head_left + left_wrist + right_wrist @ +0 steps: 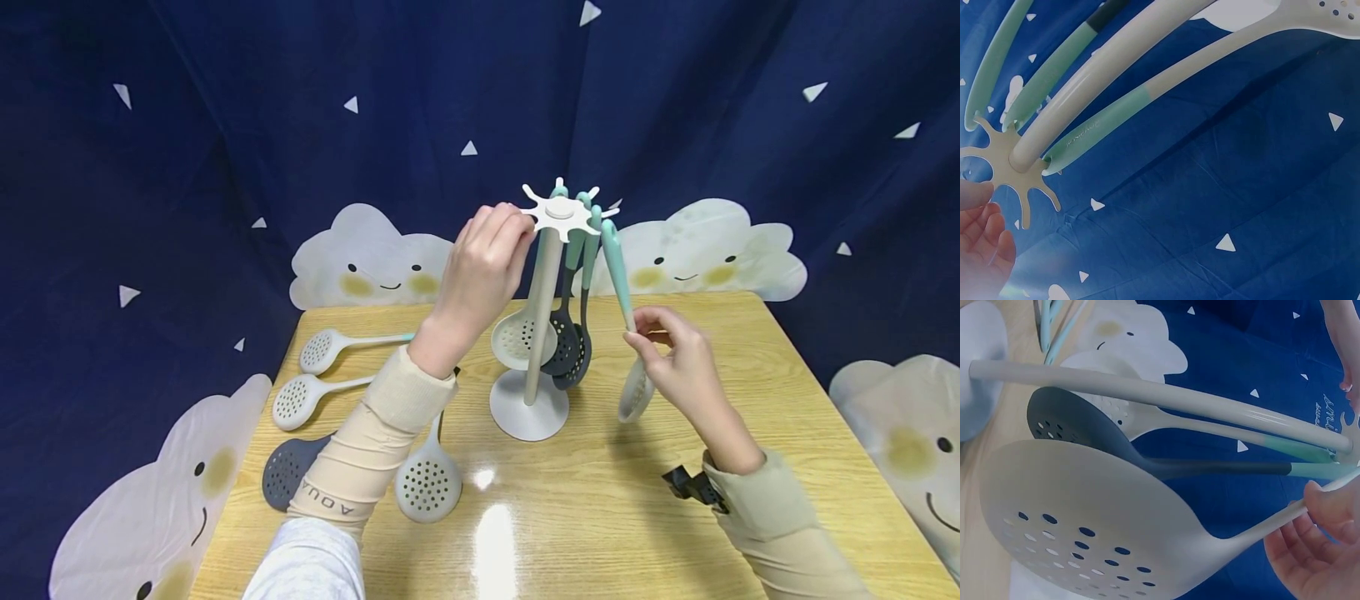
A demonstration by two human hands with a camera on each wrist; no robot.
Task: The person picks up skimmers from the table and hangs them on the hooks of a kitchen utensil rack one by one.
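Observation:
A white utensil rack [548, 321] with a star of hooks on top stands on the table. My left hand [487, 254] pinches one of its hook arms between thumb and fingers. In my right hand [678, 358] is a pale skimmer [1085, 512] with a mint handle, pinched at the shaft, its perforated head hanging down. The top of that handle is beside the hooks; whether it touches one I cannot tell. A pale skimmer [513, 340] and two dark slotted utensils, one a dark skimmer [1079, 422], hang from other hooks.
Left on the wooden table [600, 533] lie a pale slotted spoon [321, 351], another pale slotted spoon [295, 402], a dark slotted utensil [285, 473] and a pale skimmer [428, 483]. My left forearm covers some handles. A blue curtain [420, 75] hangs behind.

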